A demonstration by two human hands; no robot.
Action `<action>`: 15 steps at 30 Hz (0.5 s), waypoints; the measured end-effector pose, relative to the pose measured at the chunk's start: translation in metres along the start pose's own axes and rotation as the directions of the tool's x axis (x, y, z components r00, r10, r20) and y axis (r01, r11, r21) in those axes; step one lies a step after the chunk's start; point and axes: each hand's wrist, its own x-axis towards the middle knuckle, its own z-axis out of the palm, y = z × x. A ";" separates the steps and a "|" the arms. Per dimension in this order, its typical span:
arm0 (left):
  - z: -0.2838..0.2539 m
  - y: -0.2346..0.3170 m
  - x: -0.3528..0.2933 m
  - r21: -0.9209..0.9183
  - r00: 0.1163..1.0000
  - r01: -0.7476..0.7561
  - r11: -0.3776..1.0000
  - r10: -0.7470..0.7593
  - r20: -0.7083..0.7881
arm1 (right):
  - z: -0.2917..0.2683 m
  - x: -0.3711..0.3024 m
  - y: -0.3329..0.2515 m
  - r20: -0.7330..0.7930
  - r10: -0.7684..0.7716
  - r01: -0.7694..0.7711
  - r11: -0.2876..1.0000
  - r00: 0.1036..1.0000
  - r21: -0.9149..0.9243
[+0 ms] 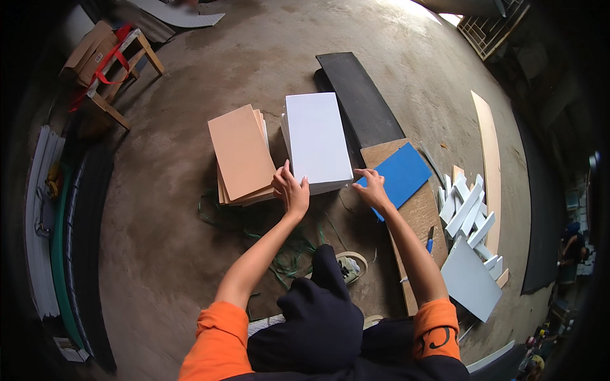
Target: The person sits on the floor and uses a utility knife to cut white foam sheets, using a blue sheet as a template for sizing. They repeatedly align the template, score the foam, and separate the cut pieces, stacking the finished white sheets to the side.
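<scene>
In front of me stands a stack of white rectangular boards (319, 136), its top sheet lying nearly square with those below. At its near left corner is my left hand (292, 189), fingers apart and touching the edge, gripping nothing that I can see. My right hand (373, 189) is held just off the near right corner, thumb and fingers spread with nothing between them. Left of the white stack is a stack of tan boards (241, 152), its sheets fanned slightly askew. Beneath and beyond my right hand a blue board (403, 174) lies on a brown wooden board (413, 235).
A blue-handled cutter (430, 240) lies on the brown board. To the right are a pile of white strips (467, 206) and a grey panel (471, 279). Tangled green strapping (289, 260) lies by my shoe. A black slab (362, 98) extends behind the white stack.
</scene>
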 end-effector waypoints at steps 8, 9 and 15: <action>0.028 0.076 -0.066 -0.326 0.774 -0.427 0.844 0.527 0.350 | -0.072 -0.169 0.176 -0.163 0.308 -0.334 0.926 0.937 -0.173; 0.042 0.078 -0.074 -0.329 0.753 -0.435 0.838 0.539 0.377 | -0.065 -0.190 0.188 -0.262 0.361 -0.413 0.893 0.895 -0.178; 0.091 0.077 -0.097 -0.274 0.681 -0.441 0.855 0.517 0.518 | -0.040 -0.212 0.208 -0.452 0.460 -0.566 0.815 0.764 -0.127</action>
